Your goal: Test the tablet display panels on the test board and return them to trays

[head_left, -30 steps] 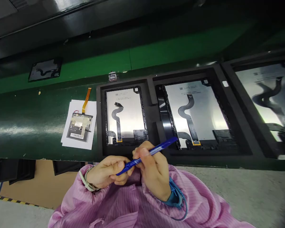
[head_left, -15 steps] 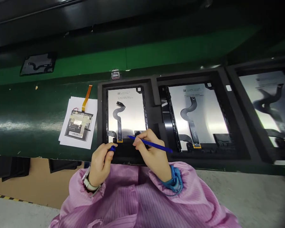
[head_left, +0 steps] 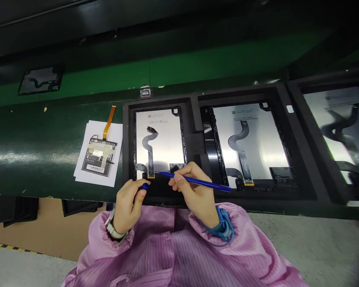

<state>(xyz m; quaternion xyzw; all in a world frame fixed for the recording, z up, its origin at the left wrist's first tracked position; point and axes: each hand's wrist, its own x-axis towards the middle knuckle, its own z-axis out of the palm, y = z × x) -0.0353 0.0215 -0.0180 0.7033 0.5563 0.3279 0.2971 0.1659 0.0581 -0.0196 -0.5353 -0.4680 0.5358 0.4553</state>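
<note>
My right hand (head_left: 196, 193) is closed round a blue pen (head_left: 203, 183), whose tip meets the lower part of a silver panel (head_left: 167, 143). A small blue mark shows beside the tip. Between the thumb and forefinger of my left hand (head_left: 128, 205) is a blue pen cap (head_left: 144, 186), just below the panel's lower left corner. The panel lies in a black foam tray (head_left: 196, 143), with a curved dark ribbon cable (head_left: 150, 149) on it.
Left of the tray, a circuit board (head_left: 99, 157) with an orange flex cable (head_left: 109, 122) rests on white paper (head_left: 115, 175). Two more silver panels (head_left: 257, 139) lie in trays at right. Another panel (head_left: 40, 81) is at the far left back. A small clear block (head_left: 145, 92) stands behind the tray.
The pen is tilted flatter, its rear end further right, and its tip has shifted slightly left. My right hand has moved a little right. Small blue marking is now clearer near the tip.
</note>
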